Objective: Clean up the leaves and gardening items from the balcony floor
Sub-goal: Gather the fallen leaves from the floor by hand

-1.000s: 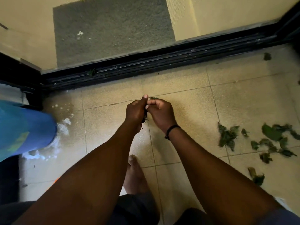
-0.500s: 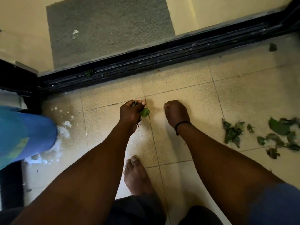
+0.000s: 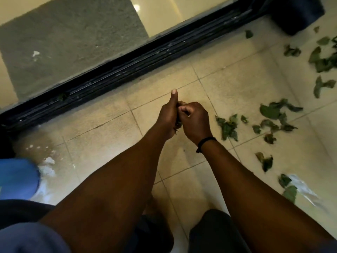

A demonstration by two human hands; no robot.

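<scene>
My left hand (image 3: 168, 114) grips a small bunch of picked-up leaves (image 3: 177, 123), thumb pointing up; only bits of the bunch show between my hands. My right hand (image 3: 194, 121), with a black band on the wrist, is pressed against the left, its curled fingers pinching at the same bunch. Both hands hover above the tiled balcony floor (image 3: 109, 139). Several green leaves (image 3: 228, 127) lie scattered on the tiles to the right, with more leaves farther right (image 3: 273, 114) and leaves at the far right edge (image 3: 322, 61).
A black sliding-door track (image 3: 127, 68) crosses the floor ahead, with a grey mat (image 3: 73, 39) beyond it. A blue object (image 3: 18, 178) sits at left beside white residue (image 3: 47, 167). A dark container (image 3: 297, 13) stands top right. Clear plastic (image 3: 300, 187) lies by leaves at lower right.
My right hand has come back from the floor and joined the left at the leaf bunch. The view has shifted, showing more leaves and the dark container on the right.
</scene>
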